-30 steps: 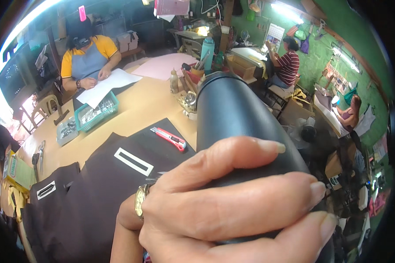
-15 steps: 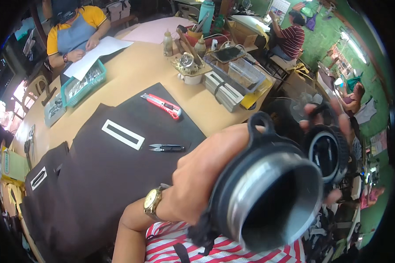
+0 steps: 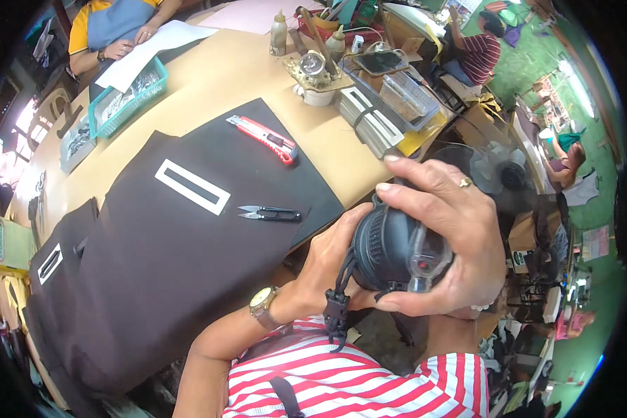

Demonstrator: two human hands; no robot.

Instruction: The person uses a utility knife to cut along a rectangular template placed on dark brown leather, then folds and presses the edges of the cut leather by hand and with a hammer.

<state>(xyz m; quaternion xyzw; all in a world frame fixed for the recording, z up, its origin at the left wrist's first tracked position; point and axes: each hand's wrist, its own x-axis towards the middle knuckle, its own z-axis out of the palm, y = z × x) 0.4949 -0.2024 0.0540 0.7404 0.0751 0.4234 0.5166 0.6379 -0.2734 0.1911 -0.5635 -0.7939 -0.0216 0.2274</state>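
Observation:
My right hand (image 3: 467,237) wraps around a black bottle lid (image 3: 383,244) with a clear plastic spout part. The lid sits over the mouth of the bottle, whose body is mostly hidden beneath it. From the other side my left hand (image 3: 327,261), with a gold watch on its wrist, grips the bottle; its fingers are partly hidden. A black cord with a buckle (image 3: 336,304) hangs beside it. Dark fabric (image 3: 188,279) covers the table to the left, bearing a white rectangular frame (image 3: 192,187), thread snips (image 3: 270,213) and a red utility knife (image 3: 263,139).
On the tan table (image 3: 223,83) stand a teal basket (image 3: 127,101), squeeze bottles (image 3: 279,35) and a clear plastic box (image 3: 407,101). Across it a person's hands rest on white paper (image 3: 160,52). A fan (image 3: 498,167) stands beyond my right hand.
The bottle's open metal mouth faced me before; now the lid covers it. My right hand brought the lid over from the right. The view has tilted downward.

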